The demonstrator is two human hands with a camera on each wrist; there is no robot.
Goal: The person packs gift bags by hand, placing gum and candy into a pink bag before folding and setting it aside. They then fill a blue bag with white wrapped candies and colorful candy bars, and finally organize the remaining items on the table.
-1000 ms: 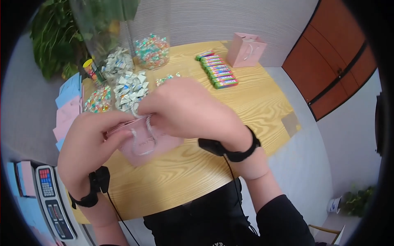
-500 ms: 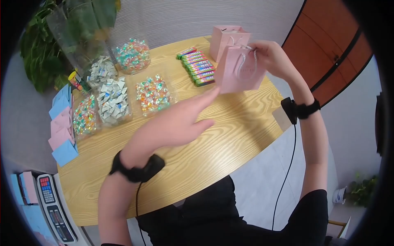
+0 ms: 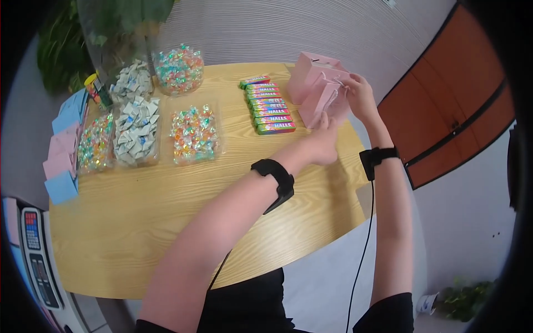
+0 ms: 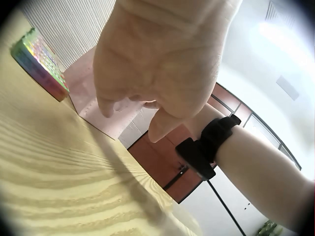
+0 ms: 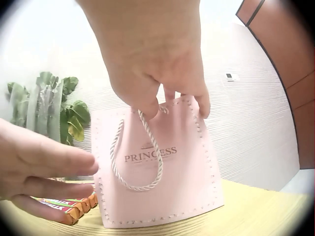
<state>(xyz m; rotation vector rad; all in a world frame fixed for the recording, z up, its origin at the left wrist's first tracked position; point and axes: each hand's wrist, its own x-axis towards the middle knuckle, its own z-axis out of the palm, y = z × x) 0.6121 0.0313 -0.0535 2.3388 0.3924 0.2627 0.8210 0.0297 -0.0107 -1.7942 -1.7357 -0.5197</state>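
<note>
At the far right of the table, a pink gift bag [image 3: 312, 111] with a white rope handle stands upright. Its front reads "PRINCESS" in the right wrist view, where the bag [image 5: 184, 182] rests on the tabletop. My right hand [image 3: 362, 99] pinches its top edge near the handle. Beside the bag's left edge is my left hand [image 3: 322, 144], with fairly straight fingers [image 5: 59, 155] right at its side. A second pink bag [image 3: 304, 75] stands close behind, partly overlapped by the first.
Several HALLS candy packs [image 3: 272, 114] lie in a row left of the bags. Farther left are trays of wrapped candies [image 3: 194, 136] and white packets [image 3: 136, 136], plus a clear candy jar [image 3: 180, 69]. Folded pink and blue bags [image 3: 64, 147] line the left edge, near a scale [image 3: 41, 258].
Both hands have gone from the table's middle to the far right. The right hand carried the pink bag there and set it down by the other bag; the left hand followed to its side.
</note>
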